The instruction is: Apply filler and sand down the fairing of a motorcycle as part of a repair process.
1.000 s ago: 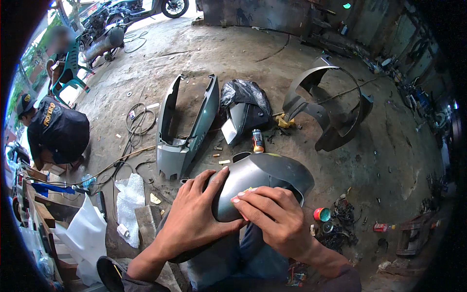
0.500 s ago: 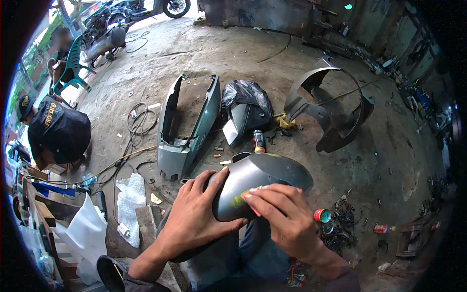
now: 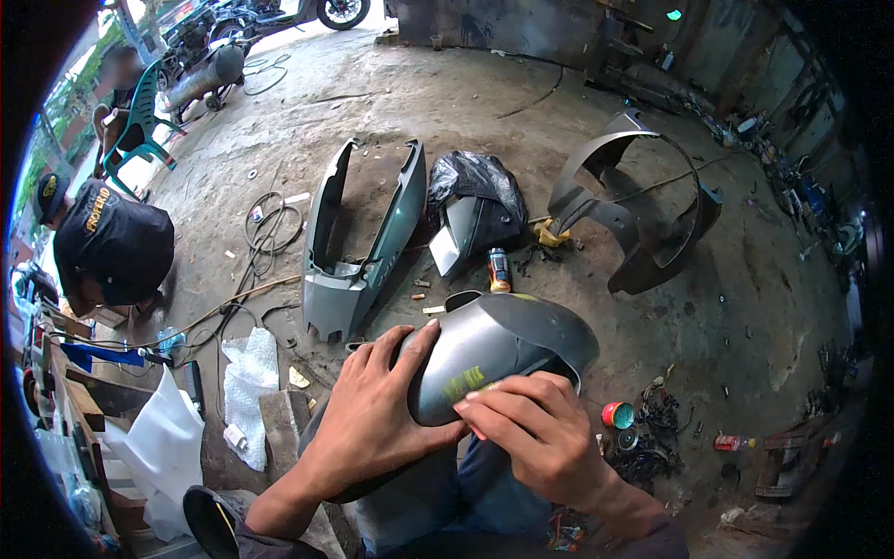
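A silver-grey curved motorcycle body panel (image 3: 466, 337) rests over my lap, its dark hollow opening at the right. My left hand (image 3: 372, 410) grips its left side, with the fingers on top and the thumb along the lower edge. Yellow-green putty (image 3: 463, 381) lies as a streaky patch on the panel's near face. Just right of that patch, my right hand (image 3: 545, 429) pinches a small reddish spreader (image 3: 478, 432) against the lower surface. Most of the spreader is hidden under my fingers.
Ahead on the floor are a grey tail fairing (image 3: 328, 303), a panel in black plastic (image 3: 475, 191), a can (image 3: 499, 270) and a large curved fairing (image 3: 643, 252). An open tin (image 3: 616, 415) lies right. A crouching person (image 3: 112, 242) and a seated person (image 3: 116, 112) are left.
My right hand has shifted slightly down and right over the panel, uncovering more of the putty patch. My left hand keeps its grip in the same place.
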### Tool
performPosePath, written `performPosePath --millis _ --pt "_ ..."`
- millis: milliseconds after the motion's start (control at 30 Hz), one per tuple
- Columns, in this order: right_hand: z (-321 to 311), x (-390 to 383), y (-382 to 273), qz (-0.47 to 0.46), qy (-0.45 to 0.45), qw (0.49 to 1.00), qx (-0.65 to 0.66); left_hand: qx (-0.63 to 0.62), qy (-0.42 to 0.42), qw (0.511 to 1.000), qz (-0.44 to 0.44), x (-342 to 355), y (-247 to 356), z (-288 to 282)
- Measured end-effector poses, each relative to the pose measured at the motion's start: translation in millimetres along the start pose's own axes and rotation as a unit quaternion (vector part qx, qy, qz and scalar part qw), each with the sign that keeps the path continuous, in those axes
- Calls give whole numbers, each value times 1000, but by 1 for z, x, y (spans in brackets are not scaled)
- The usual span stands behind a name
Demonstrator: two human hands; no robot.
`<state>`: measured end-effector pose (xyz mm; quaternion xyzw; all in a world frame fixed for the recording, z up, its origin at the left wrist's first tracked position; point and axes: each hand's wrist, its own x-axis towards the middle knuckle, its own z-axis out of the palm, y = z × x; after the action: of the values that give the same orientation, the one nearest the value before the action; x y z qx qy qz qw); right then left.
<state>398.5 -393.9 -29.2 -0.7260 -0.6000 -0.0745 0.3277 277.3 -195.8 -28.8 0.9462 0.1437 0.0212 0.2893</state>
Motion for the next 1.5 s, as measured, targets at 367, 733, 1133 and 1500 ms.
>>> performPosePath --millis 367,733,1133,1500 --pt "25 -29 2 -3 64 998 7 13 -58 997 48 3 -9 -6" --pt "43 -54 3 -17 51 999 -6 14 -69 996 46 3 -10 -4" --pt "14 -6 7 -42 -7 999 -32 11 -58 997 47 0 -11 -3" --pt "14 -22 1 -17 2 1000 -9 14 -49 997 53 3 -10 -3"
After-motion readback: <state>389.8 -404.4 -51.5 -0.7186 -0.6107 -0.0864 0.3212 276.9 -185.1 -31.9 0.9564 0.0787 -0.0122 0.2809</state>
